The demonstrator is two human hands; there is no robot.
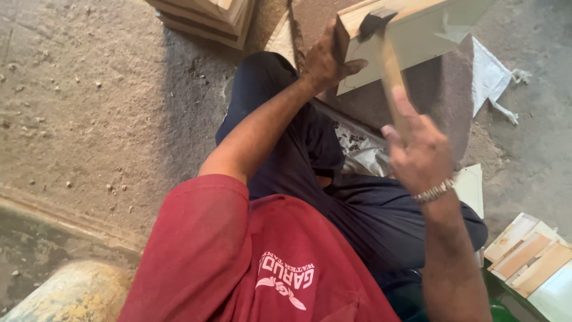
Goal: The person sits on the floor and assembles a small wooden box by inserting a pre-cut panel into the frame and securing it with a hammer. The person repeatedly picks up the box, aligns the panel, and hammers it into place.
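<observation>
On the concrete floor (89, 107), the left hand (325, 59) has its grip clamped on one pale wooden frame (411, 30); the right hand (420, 152) has its grip wrapped round one hammer (387, 59) striking it. One stack of wooden pieces (533, 256) lies right.

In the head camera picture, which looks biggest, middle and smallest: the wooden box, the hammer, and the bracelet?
1. Wooden box, biggest, though its top runs out of the picture.
2. Hammer, held in the right hand.
3. Bracelet, smallest, though it sits nearer the camera.
The left hand steadies the box.
</observation>
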